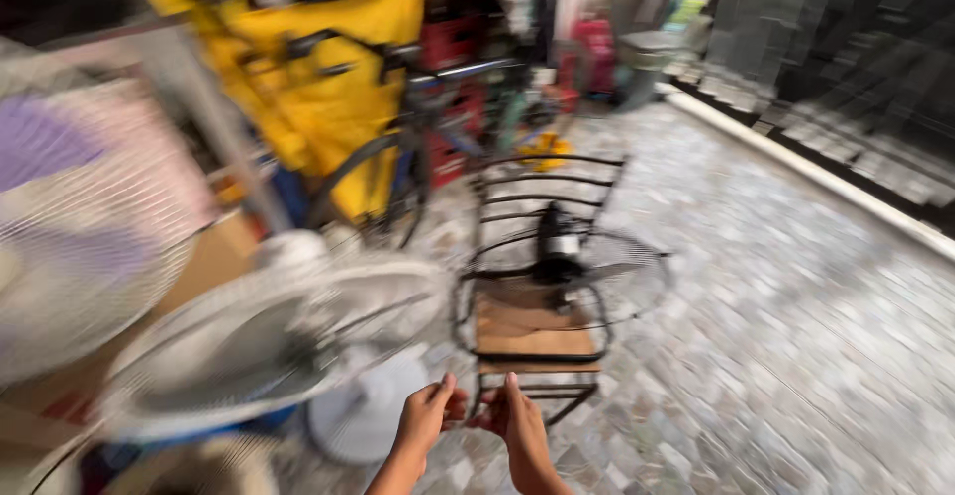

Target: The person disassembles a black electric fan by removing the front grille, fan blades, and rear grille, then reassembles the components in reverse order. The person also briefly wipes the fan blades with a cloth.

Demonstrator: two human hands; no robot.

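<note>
Left hand (pixel 426 417) and right hand (pixel 519 423) raised together just before a metal chair (pixel 537 336), fingers loosely curled on nothing, dark fan (pixel 572 266) on its seat, white fan (pixel 269 341) left of it

I stand in a fan repair workshop. Around the metal chair (pixel 537 276): white fans (pixel 269 341) to its left, a bare fan motor (pixel 559 246) on it, a bicycle (pixel 418 147) behind it.

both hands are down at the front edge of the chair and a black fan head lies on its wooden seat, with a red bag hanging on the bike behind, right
Not quite. In the head view the bag hanging on the bike is yellow, not red. The rest holds: left hand, right hand, chair, black fan head.
</note>
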